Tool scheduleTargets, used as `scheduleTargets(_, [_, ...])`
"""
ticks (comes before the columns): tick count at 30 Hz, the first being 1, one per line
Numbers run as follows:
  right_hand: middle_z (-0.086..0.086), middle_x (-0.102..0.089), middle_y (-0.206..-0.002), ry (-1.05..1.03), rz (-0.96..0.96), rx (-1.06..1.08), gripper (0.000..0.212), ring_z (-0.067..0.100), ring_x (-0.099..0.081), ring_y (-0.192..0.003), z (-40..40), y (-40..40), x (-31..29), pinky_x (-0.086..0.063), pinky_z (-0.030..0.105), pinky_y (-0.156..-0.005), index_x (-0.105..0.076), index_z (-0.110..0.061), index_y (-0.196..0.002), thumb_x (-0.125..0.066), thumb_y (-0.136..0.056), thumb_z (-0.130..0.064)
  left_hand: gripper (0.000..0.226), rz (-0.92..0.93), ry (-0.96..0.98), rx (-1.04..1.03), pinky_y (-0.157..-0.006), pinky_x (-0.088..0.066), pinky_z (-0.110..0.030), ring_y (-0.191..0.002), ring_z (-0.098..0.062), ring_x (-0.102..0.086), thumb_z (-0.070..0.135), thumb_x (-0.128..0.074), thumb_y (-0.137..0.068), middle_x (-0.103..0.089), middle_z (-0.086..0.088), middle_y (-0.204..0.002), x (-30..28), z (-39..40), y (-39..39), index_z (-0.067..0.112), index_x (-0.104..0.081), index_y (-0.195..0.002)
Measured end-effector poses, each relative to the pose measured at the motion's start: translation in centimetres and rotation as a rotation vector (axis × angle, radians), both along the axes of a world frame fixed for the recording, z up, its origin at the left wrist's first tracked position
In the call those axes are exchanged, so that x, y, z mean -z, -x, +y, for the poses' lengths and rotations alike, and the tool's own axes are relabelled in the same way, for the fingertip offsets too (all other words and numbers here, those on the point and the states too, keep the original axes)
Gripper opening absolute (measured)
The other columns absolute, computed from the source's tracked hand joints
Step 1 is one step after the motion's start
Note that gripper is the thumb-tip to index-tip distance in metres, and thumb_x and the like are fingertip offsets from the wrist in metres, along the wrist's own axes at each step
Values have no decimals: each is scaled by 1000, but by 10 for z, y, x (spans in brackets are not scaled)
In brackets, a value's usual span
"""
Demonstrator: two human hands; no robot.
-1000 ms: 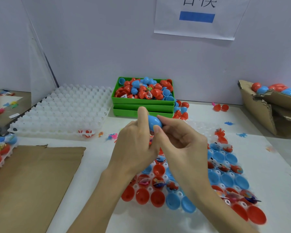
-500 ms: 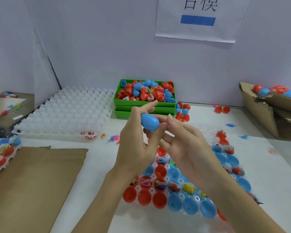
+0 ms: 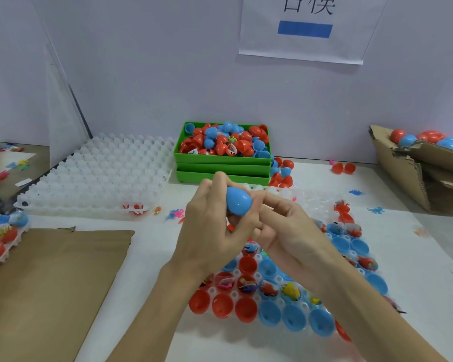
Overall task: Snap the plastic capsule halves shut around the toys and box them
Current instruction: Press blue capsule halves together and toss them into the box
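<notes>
My left hand (image 3: pixel 209 231) grips a blue capsule (image 3: pixel 238 200) in front of me, fingers curled around it, thumb behind. My right hand (image 3: pixel 288 228) meets it from the right, its fingertips pinching the capsule's lower right side; a sliver of red shows under the blue. Below both hands lies a clear tray (image 3: pixel 277 279) holding several open red and blue capsule halves, some with small toys inside. A cardboard box (image 3: pixel 413 176) at the far right holds closed red and blue capsules.
A green bin (image 3: pixel 222 159) full of loose capsule halves stands at the back centre. A white empty cell tray (image 3: pixel 97 176) lies to its left. Brown cardboard (image 3: pixel 50 288) covers the near left. Loose toys and halves dot the table.
The blue capsule has turned in my hands and my left hand's fingers have curled more closely around it. Both hands stay together above the tray.
</notes>
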State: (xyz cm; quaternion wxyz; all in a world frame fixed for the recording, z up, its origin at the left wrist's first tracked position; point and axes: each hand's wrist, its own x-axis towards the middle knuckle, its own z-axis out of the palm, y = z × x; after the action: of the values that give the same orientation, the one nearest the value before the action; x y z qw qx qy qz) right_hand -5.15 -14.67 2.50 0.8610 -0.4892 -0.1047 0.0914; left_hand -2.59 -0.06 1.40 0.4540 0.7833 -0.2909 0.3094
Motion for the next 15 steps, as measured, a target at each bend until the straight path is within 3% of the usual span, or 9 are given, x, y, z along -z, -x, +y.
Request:
scheduleTargets(3, [19, -72, -124, 8, 32, 4, 35, 27, -74, -108, 1, 1, 0, -60, 31, -87, -68, 6, -125, -66, -97, -15, 43, 3, -22, -35, -54, -48, -24, -66, -20, -56, 50, -54, -98, -55, -3, -83, 0, 0, 0, 7, -52, -95])
scheduleTargets(6, [19, -71, -127, -53, 60, -21, 34, 27, -73, -111, 0, 2, -3, -60, 30, -88, -69, 3, -127, -65, -97, -13, 37, 30, -40, -32, -62, -48, -21, -76, -18, -56, 52, -54, -98, -52, 9, -88, -1, 0, 0, 16, -50, -103])
scheduleTargets(10, [19, -66, -136, -92, 50, -62, 35, 30, -67, -124, -8, 0, -10, -58, 31, -95, -66, 2, -132, -59, -103, -17, 38, 21, -112, -21, -81, -50, -36, -90, -17, -55, 54, -48, -102, -59, 8, -103, 1, 2, -5, 19, -51, -116])
scheduleTargets(15, [18, -71, -128, -42, 45, 43, 41, 35, -69, -119, -15, -5, -14, -59, 35, -94, -71, -10, -128, -77, -87, -13, 56, -5, -177, -37, -99, -50, -39, -115, -14, -55, 59, -37, -106, -56, 3, -128, 2, 0, -10, 13, -51, -133])
